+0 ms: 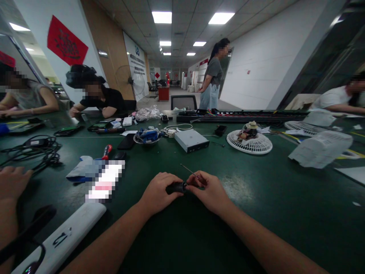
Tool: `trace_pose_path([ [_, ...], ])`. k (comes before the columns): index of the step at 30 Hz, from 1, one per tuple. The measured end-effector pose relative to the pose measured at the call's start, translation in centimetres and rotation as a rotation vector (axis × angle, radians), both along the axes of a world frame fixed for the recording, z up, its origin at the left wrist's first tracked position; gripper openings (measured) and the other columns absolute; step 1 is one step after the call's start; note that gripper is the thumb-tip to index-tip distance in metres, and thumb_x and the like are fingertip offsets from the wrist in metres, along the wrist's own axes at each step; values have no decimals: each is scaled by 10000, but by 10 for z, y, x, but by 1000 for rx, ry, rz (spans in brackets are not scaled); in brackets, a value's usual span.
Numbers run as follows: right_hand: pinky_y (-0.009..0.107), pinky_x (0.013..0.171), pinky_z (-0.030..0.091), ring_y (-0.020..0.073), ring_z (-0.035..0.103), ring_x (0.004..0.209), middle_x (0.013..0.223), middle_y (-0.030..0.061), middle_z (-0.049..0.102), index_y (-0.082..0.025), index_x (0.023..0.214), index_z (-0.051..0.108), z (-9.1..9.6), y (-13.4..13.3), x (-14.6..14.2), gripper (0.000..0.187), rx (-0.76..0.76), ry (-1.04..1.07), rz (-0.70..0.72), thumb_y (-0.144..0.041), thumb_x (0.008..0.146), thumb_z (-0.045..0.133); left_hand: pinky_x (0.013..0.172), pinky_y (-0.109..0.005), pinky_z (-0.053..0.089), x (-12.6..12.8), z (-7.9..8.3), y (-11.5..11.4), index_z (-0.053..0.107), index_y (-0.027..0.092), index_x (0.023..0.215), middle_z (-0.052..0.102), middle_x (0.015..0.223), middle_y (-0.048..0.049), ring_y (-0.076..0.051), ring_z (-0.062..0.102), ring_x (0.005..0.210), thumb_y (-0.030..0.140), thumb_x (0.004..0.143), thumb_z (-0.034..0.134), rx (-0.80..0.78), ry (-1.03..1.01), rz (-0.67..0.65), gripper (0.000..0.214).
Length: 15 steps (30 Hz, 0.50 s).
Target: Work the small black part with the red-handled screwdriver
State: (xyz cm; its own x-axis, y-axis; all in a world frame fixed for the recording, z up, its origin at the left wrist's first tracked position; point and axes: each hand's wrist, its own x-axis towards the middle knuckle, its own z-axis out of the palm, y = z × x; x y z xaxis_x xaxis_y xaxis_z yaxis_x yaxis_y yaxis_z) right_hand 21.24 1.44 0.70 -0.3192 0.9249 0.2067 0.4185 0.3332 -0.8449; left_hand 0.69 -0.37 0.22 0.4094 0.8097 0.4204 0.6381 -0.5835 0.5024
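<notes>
While the left hand (159, 193) and right hand (207, 192) sit closed around a small black screwdriver (177, 187) above the worktop (288, 217), neither holds anything else. Light, stiff tool; grip the handle (172, 188), not the thin shaft (189, 171).

The screwdriver handle (176, 187) is black, the workbench (256, 217) dark green, the wall banner (67, 40) red with dark lettering.
</notes>
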Motion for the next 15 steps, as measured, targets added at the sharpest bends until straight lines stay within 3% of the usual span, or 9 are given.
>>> trace_pose_path([
  [7, 254, 637, 426, 134, 531, 669, 724, -22, 587, -187, 794, 627, 0, -1, -1, 124, 53, -15, -1, -173, 706, 714, 868, -369, 449, 1, 1, -2, 631, 227, 1074, 702, 1030, -26, -208, 619, 954, 211, 785, 737, 3, -3, -94, 308],
  [15, 231, 564, 415, 109, 511, 598, 644, -58, 549, -181, 706, 532, -10, 7, 3, 252, -225, 80, 86, -215, 627, 769, 894, -379, 429, 2, 4, -3, 625, 232, 1087, 700, 1060, -36, -206, 619, 989, 189, 831, 677, 4, 35, -207, 264],
])
